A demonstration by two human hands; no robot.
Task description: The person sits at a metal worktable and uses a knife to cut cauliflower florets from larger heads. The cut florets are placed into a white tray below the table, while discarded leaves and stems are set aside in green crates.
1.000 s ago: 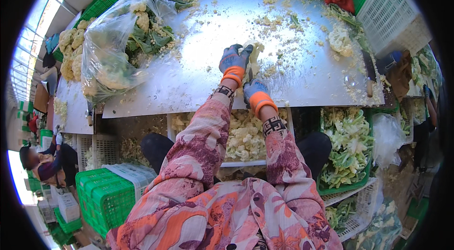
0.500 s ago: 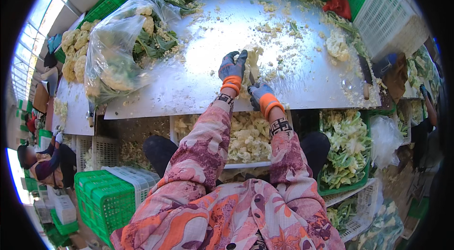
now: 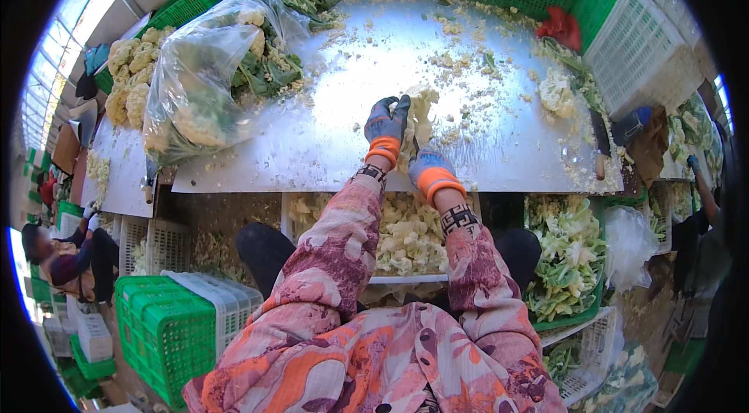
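Not much new vs a second ago: just a small slide of the right hand [image 3: 431,166] a bit wider of the left hand [image 3: 385,127], over the bench [image 3: 285,159] and well right of the clear plastic bag [image 3: 187,73]. Got a pale cauliflower piece [image 3: 422,110] pinched in the left grip, likewise right of that bag; can't tell about the right grip, open or closed, from this angle. Probably means still partway through handling that same piece, not yet set down or swapped out.

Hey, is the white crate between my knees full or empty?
Not empty, and apparently well filled: pale cauliflower pieces cover what shows inside the white crate; how deep they go is hidden.
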